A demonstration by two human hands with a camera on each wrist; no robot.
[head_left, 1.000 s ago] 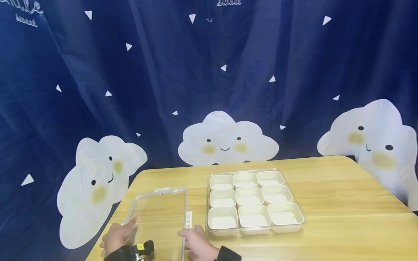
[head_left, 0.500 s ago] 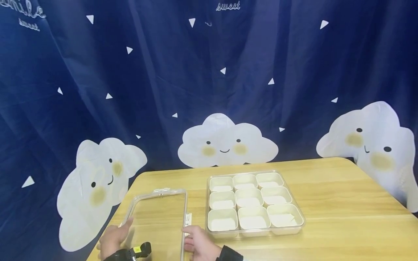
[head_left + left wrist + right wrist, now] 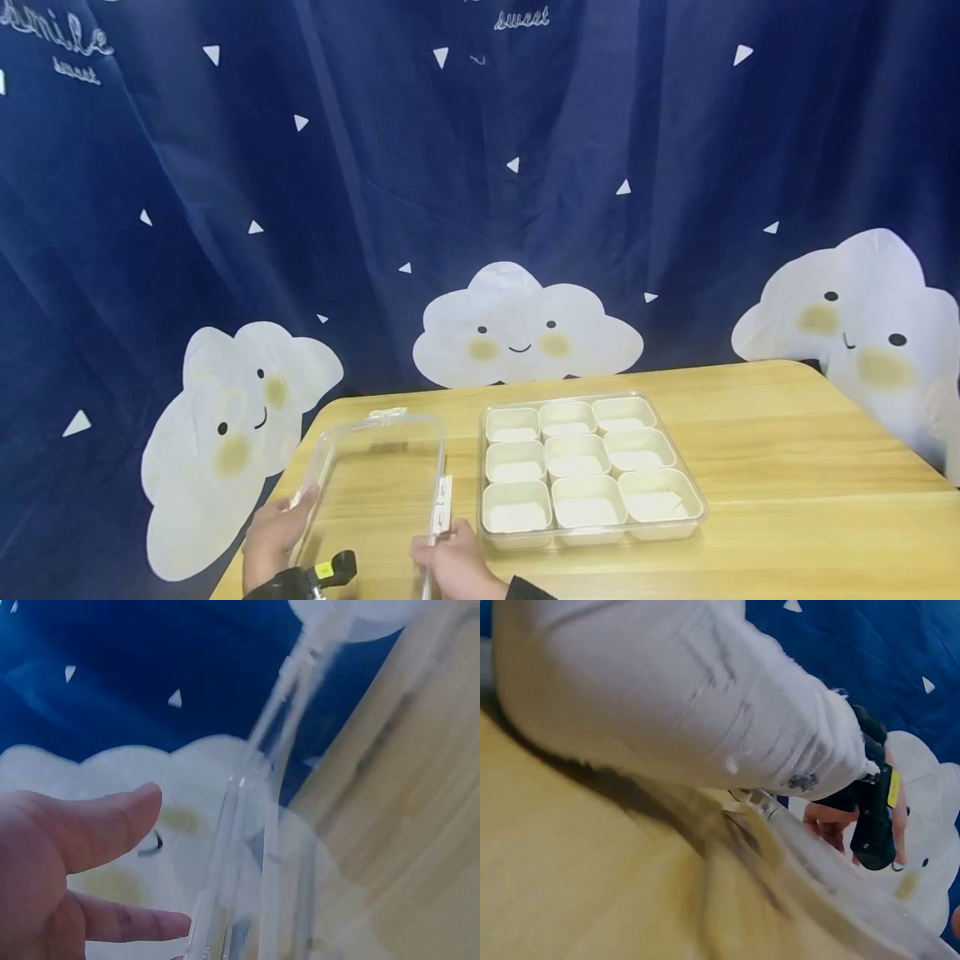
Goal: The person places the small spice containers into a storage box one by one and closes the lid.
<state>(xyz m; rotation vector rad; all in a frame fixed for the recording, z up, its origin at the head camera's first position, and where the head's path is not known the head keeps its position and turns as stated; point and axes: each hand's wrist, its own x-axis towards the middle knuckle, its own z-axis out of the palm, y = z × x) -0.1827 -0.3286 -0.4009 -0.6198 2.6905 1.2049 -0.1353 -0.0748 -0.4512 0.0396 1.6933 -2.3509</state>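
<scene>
A clear plastic lid with white side clips is raised slightly over the left of the table. Along its left side, my left hand touches the edge. The left wrist view shows that thumb straight and apart from the lid, with a straight finger against the rim. On the opposite edge, my right hand grips the lid near a white clip, its thumb over the rim. The right hand is not seen in the right wrist view, where the lid's edge runs diagonally, blurred.
To the right of the lid stands a clear tray holding several cream square cups in rows. Beneath everything is a wooden table with rounded far corners. Behind it hangs a dark blue curtain with cloud prints.
The lid has risen off the table, and its far edge stands higher. Both hands have moved with it, slightly to the right. The tray of cups stays in place.
</scene>
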